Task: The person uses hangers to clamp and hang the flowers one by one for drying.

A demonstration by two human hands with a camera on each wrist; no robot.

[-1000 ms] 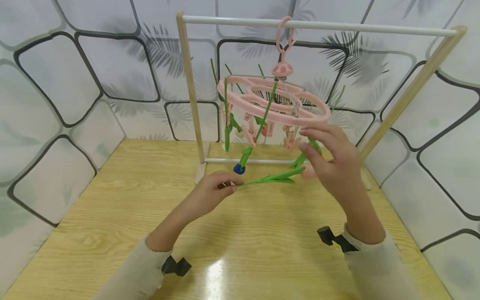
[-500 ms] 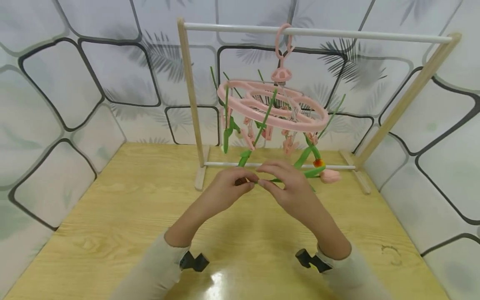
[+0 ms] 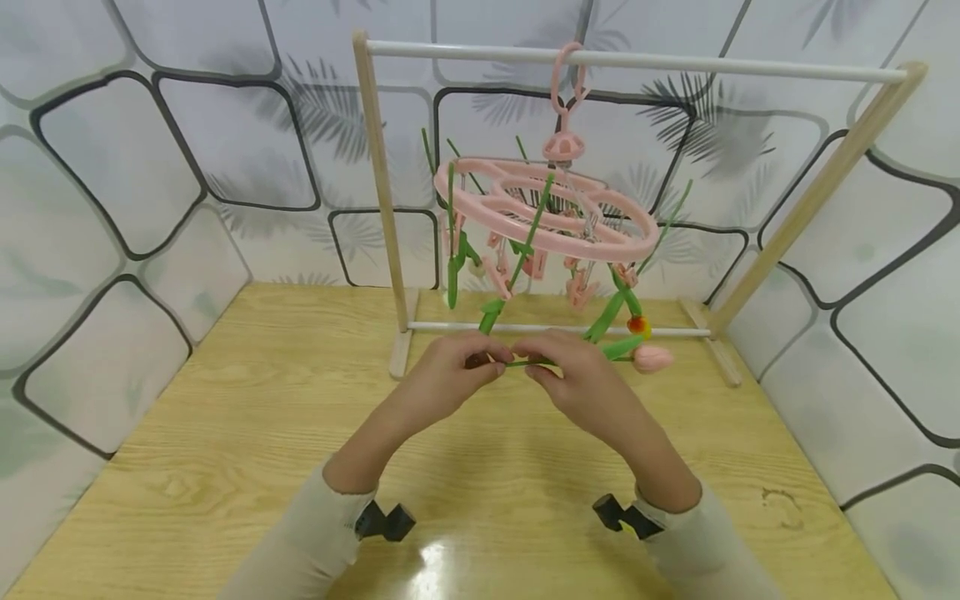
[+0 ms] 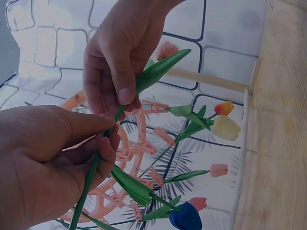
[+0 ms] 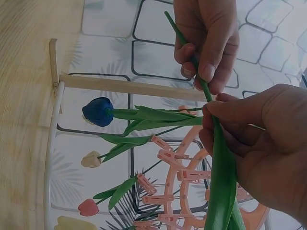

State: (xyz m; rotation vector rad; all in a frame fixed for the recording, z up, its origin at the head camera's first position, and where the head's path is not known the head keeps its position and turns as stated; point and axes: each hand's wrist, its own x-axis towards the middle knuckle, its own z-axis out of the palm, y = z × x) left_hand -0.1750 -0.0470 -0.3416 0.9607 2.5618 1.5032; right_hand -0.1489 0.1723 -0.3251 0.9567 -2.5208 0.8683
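Observation:
Both hands pinch the thin green stem of a pink artificial tulip (image 3: 652, 358), held level above the table in front of the hanger. My left hand (image 3: 457, 371) grips it near the stem's tail end, which sticks out past the palm in the left wrist view. Close beside it, my right hand (image 3: 581, 375) pinches nearer the leaves (image 4: 160, 72). A pink round peg hanger (image 3: 570, 246) hangs above and behind the hands. From its pegs (image 5: 194, 176) several tulips dangle head down, among them a blue tulip (image 5: 99, 111) and a red-yellow tulip (image 3: 639, 326).
The hanger hooks over the white top bar (image 3: 675, 61) of a rack with a left wooden post (image 3: 378, 167) and a right wooden post (image 3: 821, 192). A lower bar (image 3: 442, 327) runs just above the wooden table (image 3: 225, 433). Patterned walls stand behind and at both sides.
My right hand has come down and left from the hanger's right edge onto the tulip stem. My left hand has shifted slightly right, and the pink tulip's head has moved right overall.

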